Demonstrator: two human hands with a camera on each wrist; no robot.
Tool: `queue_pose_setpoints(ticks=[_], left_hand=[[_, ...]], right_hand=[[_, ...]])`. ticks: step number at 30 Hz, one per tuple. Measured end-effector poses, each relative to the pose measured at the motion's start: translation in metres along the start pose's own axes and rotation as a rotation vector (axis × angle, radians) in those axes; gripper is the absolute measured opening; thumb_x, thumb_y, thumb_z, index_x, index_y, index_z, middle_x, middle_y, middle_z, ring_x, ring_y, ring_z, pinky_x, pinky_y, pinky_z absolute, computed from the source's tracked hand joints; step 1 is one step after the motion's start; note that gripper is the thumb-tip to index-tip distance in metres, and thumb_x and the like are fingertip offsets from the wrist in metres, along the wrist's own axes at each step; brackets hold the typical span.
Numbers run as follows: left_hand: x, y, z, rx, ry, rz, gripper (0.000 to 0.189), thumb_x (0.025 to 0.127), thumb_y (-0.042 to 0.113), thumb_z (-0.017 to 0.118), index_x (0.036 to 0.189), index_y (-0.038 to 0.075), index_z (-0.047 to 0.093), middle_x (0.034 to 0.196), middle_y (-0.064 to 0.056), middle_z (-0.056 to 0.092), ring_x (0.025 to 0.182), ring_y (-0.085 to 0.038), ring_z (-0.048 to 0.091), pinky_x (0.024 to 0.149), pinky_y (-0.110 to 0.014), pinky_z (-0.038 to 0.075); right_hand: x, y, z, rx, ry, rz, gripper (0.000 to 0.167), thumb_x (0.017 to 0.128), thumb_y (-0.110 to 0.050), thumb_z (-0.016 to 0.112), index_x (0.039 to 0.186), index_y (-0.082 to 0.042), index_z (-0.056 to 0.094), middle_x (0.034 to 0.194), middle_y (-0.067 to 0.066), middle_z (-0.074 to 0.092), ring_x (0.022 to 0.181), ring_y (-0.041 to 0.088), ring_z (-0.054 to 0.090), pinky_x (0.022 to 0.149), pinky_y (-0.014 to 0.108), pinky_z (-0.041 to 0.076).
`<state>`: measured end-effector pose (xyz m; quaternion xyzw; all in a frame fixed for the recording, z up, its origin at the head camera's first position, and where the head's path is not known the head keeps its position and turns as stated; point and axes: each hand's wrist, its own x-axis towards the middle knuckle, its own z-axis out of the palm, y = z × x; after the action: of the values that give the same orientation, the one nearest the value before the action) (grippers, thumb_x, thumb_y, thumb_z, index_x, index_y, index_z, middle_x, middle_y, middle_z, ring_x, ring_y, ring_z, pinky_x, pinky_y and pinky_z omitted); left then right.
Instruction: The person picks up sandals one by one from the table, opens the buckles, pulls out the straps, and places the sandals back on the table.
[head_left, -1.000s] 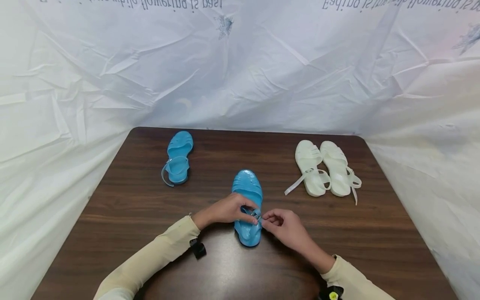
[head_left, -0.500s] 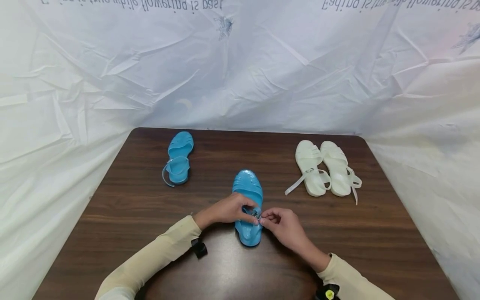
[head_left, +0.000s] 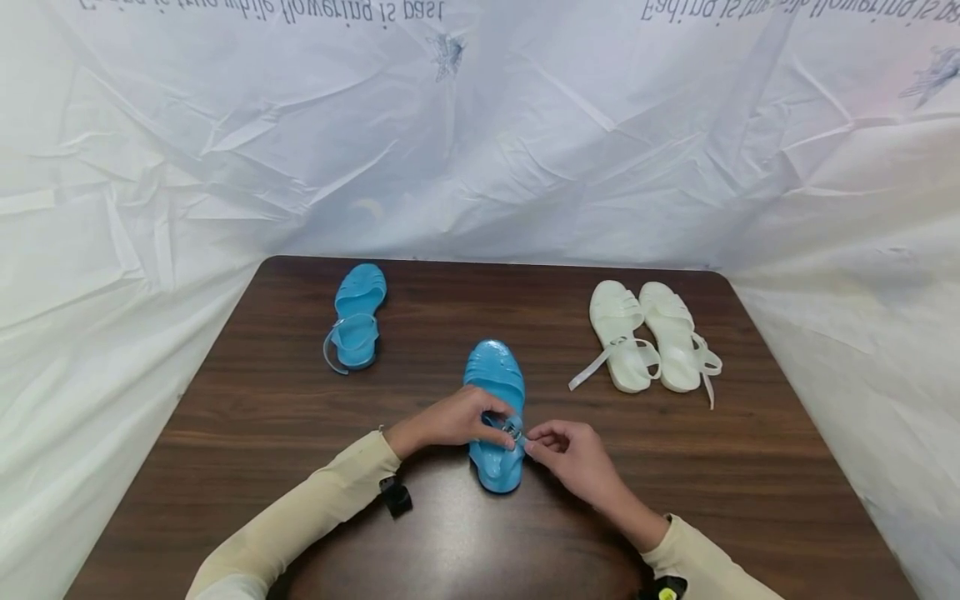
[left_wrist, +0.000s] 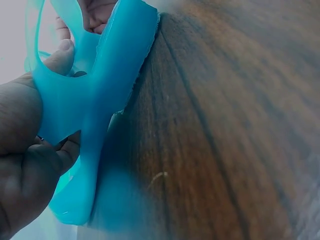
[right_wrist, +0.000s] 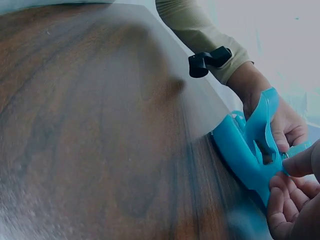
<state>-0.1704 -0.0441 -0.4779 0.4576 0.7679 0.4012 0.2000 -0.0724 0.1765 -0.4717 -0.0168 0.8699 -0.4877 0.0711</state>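
A blue jelly sandal (head_left: 495, 371) rests on the table, toe pointing away. My left hand (head_left: 463, 419) reaches over its left side and pinches the ankle strap near a small metal buckle (head_left: 512, 431). From the right, my right hand (head_left: 576, 460) pinches the strap's end at the buckle with thumb and fingertips. In the right wrist view, the sandal's heel (right_wrist: 240, 150) stands between both hands, and the thumb of the right hand (right_wrist: 295, 200) meets the strap. The left wrist view shows the sandal's side (left_wrist: 90, 100) close up, with fingers visible through its openings.
A second blue sandal (head_left: 360, 292) lies at the back left of the brown wooden table (head_left: 262, 467), its strap hanging loose. Two white sandals (head_left: 617, 308) lie side by side at the back right, straps undone. A white printed curtain (head_left: 480, 167) hangs behind the table.
The right hand moved slightly left toward the buckle, then drew back a little to the right. The left hand and the sandal stay nearly still.
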Motion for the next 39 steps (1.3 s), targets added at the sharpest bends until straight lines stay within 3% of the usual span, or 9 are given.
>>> queue_pose_setpoints(ticks=[4, 7, 11, 14, 18, 24, 28, 34, 39], left_hand=[[0.0003, 0.0009, -0.0006, 0.009, 0.0, 0.006, 0.023, 0.093, 0.032, 0.078, 0.107, 0.015, 0.075, 0.088, 0.014, 0.067, 0.074, 0.002, 0.054, 0.068, -0.017, 0.047], [0.0009, 0.0017, -0.001, 0.012, 0.0, 0.027, 0.019, 0.093, 0.032, 0.077, 0.089, 0.016, 0.069, 0.074, 0.014, 0.052, 0.065, 0.001, 0.044, 0.062, -0.016, 0.039], [0.001, 0.0025, -0.0014, 0.019, 0.001, 0.044, 0.035, 0.093, 0.03, 0.077, 0.074, 0.017, 0.052, 0.067, 0.01, 0.035, 0.06, -0.001, 0.034, 0.059, -0.018, 0.032], [0.0006, 0.0023, -0.0012, 0.029, -0.001, 0.036, 0.03, 0.092, 0.03, 0.078, 0.076, 0.018, 0.056, 0.067, 0.011, 0.039, 0.06, 0.0, 0.036, 0.059, -0.017, 0.033], [0.0005, 0.002, -0.0011, 0.038, -0.003, 0.023, 0.016, 0.093, 0.031, 0.077, 0.091, 0.017, 0.069, 0.073, 0.012, 0.054, 0.064, 0.0, 0.044, 0.061, -0.017, 0.038], [-0.0003, 0.0029, -0.0016, 0.047, 0.005, 0.016, 0.023, 0.093, 0.031, 0.077, 0.108, 0.014, 0.075, 0.085, 0.011, 0.067, 0.071, 0.001, 0.053, 0.066, -0.017, 0.046], [-0.0007, 0.0037, -0.0017, 0.048, 0.009, 0.014, 0.025, 0.092, 0.032, 0.077, 0.109, 0.013, 0.076, 0.089, 0.01, 0.07, 0.073, 0.001, 0.055, 0.067, -0.018, 0.049], [0.0007, 0.0044, -0.0014, 0.06, 0.009, 0.018, 0.02, 0.091, 0.032, 0.079, 0.097, 0.014, 0.074, 0.077, 0.011, 0.062, 0.066, 0.001, 0.048, 0.062, -0.017, 0.042], [0.0017, 0.0054, -0.0011, 0.049, -0.001, 0.001, 0.019, 0.091, 0.032, 0.08, 0.097, 0.015, 0.073, 0.077, 0.012, 0.062, 0.065, 0.001, 0.049, 0.061, -0.017, 0.042]], right_hand=[[0.0009, -0.0019, 0.0019, -0.012, 0.014, -0.034, 0.004, 0.092, -0.011, 0.078, 0.095, -0.01, 0.077, 0.083, -0.003, 0.073, 0.073, 0.01, 0.064, 0.064, 0.023, 0.054], [0.0021, -0.0036, 0.0037, -0.008, 0.025, -0.057, 0.005, 0.091, -0.012, 0.078, 0.095, -0.009, 0.078, 0.082, -0.003, 0.073, 0.071, 0.009, 0.063, 0.064, 0.023, 0.053], [0.0035, -0.0052, 0.0047, -0.017, 0.031, -0.07, 0.006, 0.09, -0.014, 0.08, 0.094, -0.01, 0.078, 0.082, -0.005, 0.073, 0.071, 0.007, 0.064, 0.063, 0.023, 0.054], [0.0033, -0.0059, 0.0035, -0.035, 0.022, -0.076, 0.008, 0.09, -0.017, 0.081, 0.095, -0.012, 0.078, 0.083, -0.006, 0.073, 0.072, 0.007, 0.066, 0.065, 0.023, 0.055], [0.0014, -0.0043, 0.0013, -0.057, 0.009, -0.072, 0.011, 0.089, -0.021, 0.082, 0.094, -0.012, 0.077, 0.082, -0.007, 0.073, 0.072, 0.007, 0.066, 0.064, 0.023, 0.055], [-0.0021, -0.0017, 0.0007, -0.08, 0.007, -0.085, 0.008, 0.088, -0.021, 0.082, 0.088, -0.014, 0.078, 0.077, -0.008, 0.071, 0.068, 0.006, 0.065, 0.062, 0.023, 0.054], [-0.0031, -0.0028, 0.0024, -0.05, 0.011, -0.105, 0.006, 0.088, -0.018, 0.082, 0.088, -0.013, 0.079, 0.077, -0.007, 0.072, 0.069, 0.006, 0.066, 0.062, 0.023, 0.055], [-0.0023, -0.0044, 0.0022, -0.035, 0.004, -0.134, 0.006, 0.087, -0.015, 0.082, 0.09, -0.011, 0.079, 0.079, -0.006, 0.074, 0.071, 0.006, 0.067, 0.064, 0.023, 0.057], [-0.0023, -0.0065, -0.0031, -0.038, -0.007, -0.104, 0.007, 0.09, -0.017, 0.078, 0.092, -0.011, 0.078, 0.081, -0.006, 0.072, 0.072, 0.008, 0.066, 0.064, 0.024, 0.055]])
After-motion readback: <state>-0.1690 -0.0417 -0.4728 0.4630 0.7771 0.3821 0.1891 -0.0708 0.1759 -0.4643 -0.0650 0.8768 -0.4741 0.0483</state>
